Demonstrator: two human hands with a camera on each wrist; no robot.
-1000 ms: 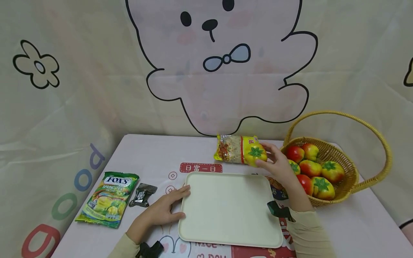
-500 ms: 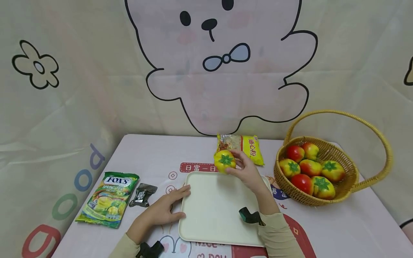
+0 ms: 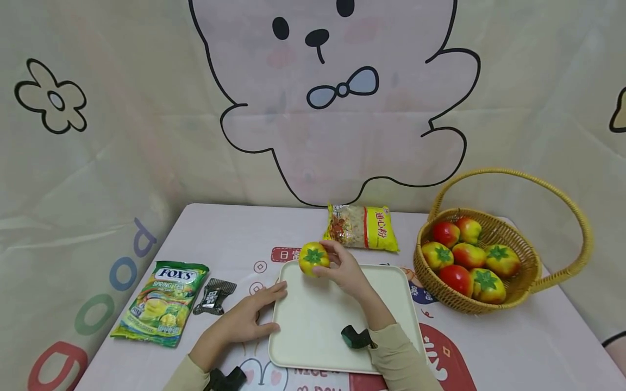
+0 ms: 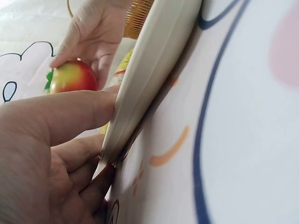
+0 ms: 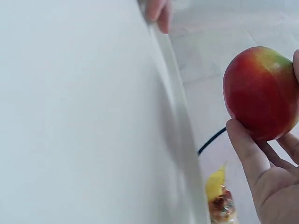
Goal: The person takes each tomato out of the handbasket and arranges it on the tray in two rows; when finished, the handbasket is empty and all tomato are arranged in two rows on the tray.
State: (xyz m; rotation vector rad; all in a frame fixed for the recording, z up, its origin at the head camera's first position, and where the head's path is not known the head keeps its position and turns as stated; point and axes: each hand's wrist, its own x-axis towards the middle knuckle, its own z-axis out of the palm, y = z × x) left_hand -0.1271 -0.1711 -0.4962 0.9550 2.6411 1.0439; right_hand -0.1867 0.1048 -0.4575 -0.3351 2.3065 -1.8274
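Note:
My right hand [image 3: 346, 271] pinches a fruit [image 3: 313, 258] with a green leafy top and a yellow upper side. The fruit hangs over the back left corner of a cream rectangular tray [image 3: 337, 326]. In the right wrist view the fruit [image 5: 259, 95] shows its red underside, held between thumb and fingertips. My left hand [image 3: 246, 317] lies at the tray's left edge with its fingers spread. In the left wrist view the left hand's fingertips touch the outer rim of the tray [image 4: 152, 60].
A wicker basket [image 3: 530, 244] with a tall handle holds several similar fruits at the right. Behind the tray lies a yellow pasta bag [image 3: 362, 227]. A green FOX'S candy bag [image 3: 161, 304] and a small black wrapped packet [image 3: 214, 296] lie at the left.
My right hand has carried the fruit leftward, from in front of the pasta bag to above the tray's back left corner. The left hand has stayed at the tray's edge.

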